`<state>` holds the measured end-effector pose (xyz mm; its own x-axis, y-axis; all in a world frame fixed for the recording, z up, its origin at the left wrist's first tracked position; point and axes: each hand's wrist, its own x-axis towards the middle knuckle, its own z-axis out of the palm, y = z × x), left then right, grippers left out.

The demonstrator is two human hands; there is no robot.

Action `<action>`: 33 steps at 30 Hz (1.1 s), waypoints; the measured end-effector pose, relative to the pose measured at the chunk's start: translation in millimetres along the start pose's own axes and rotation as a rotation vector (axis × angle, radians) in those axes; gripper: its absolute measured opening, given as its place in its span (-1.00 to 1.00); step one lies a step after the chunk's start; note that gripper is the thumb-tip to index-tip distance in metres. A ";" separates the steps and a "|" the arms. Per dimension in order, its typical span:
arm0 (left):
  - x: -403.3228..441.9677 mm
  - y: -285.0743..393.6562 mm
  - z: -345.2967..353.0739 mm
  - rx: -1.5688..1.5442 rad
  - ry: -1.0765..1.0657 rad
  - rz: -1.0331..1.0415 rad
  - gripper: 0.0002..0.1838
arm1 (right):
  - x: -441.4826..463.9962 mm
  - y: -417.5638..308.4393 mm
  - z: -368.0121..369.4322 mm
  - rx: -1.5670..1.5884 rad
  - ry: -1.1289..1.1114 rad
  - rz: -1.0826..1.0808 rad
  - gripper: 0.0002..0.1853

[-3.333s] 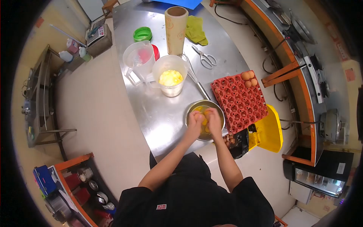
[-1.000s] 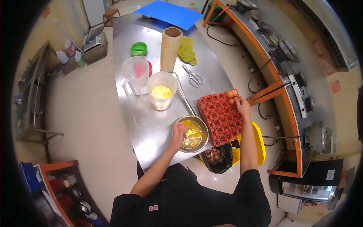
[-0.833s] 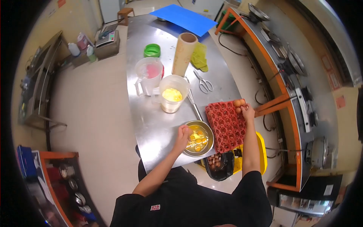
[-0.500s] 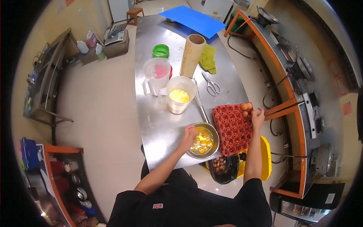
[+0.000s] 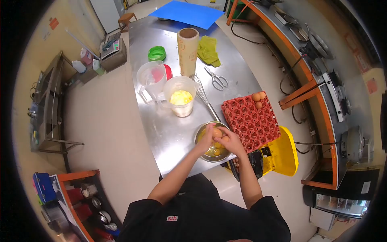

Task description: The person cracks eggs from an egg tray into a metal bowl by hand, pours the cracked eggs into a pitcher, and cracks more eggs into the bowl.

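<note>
Over the bowl [image 5: 219, 159], the fingers of your left hand [image 5: 207, 139] and right hand [image 5: 234, 144] close around a brown egg [image 5: 217, 132]; a second rounded brown piece [image 5: 225, 138] shows at the right fingers, too hidden to tell whether egg or shell. The egg should be light, stiff yet brittle, slippery if wet: cradle it lightly about its middle. Right of the bowl, the egg tray [image 5: 250, 121] crowds close; beyond the bowl, the whisk [image 5: 213, 111] points its handle at it.
</note>
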<state>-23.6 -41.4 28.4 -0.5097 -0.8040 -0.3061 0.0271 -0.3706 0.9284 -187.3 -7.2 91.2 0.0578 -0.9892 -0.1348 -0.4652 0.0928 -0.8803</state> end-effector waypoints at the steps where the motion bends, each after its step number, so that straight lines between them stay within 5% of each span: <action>1: -0.7 3.9 1.0 0.017 -0.012 -0.010 -0.32 | -0.5 -2.1 0.6 -0.025 0.007 0.010 -0.48; 7: -40.3 37.2 -35.4 0.224 0.000 0.092 -0.28 | 1.9 10.8 11.0 0.123 0.093 -0.017 -0.58; 11: -174.2 30.5 -97.1 0.046 0.587 0.319 -0.33 | -6.3 9.6 -3.5 0.325 0.130 0.034 -0.63; 13: -251.4 2.6 -99.8 0.059 1.066 0.157 -0.37 | -12.7 28.0 -10.1 0.315 0.171 0.075 -0.63; 18: -341.0 -59.7 -49.3 0.004 1.399 -0.067 -0.50 | -23.9 22.0 -27.6 0.334 0.215 0.200 -0.61; 33: -321.0 -80.0 -65.0 0.399 1.320 0.165 -0.60 | -32.1 -2.4 -31.4 0.345 0.271 0.133 -0.58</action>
<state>193.7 216.1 38.7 0.6621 -0.7478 0.0493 -0.3524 -0.2525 0.9012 -215.8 20.8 111.9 -0.2375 -0.9557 -0.1738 -0.1284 0.2082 -0.9696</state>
